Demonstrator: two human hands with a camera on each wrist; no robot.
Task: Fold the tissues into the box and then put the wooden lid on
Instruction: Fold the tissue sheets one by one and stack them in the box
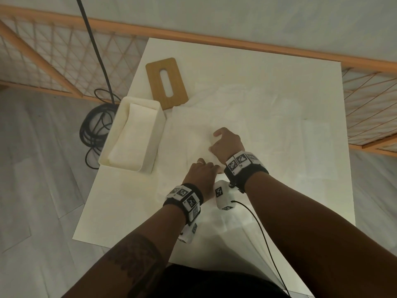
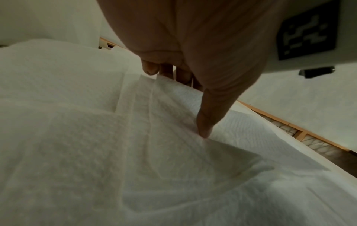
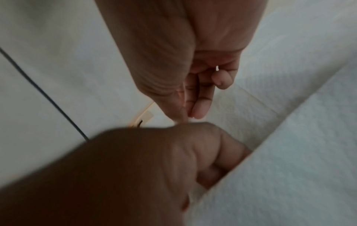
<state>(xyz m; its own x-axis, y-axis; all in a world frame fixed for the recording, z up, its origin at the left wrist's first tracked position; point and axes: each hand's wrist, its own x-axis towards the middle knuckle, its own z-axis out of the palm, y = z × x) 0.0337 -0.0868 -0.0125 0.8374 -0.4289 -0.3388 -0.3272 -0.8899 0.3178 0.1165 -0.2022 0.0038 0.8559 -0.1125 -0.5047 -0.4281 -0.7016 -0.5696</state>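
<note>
While both hands pinch tissue (image 1: 193, 134), left hand (image 1: 202, 171), right hand (image 1: 227, 143); no legible writing.

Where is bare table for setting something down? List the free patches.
Bare table lies near-left, between the box and the near edge, and along the far edge beyond the wooden lid. Centre and right are crowded: tissues spread there, under the left hand and right hand.

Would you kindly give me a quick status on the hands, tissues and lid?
Left hand and right hand both pinching a loose tissue on the table. Box open, tissues inside. Wooden lid lying behind the box, nothing blocking it.
</note>
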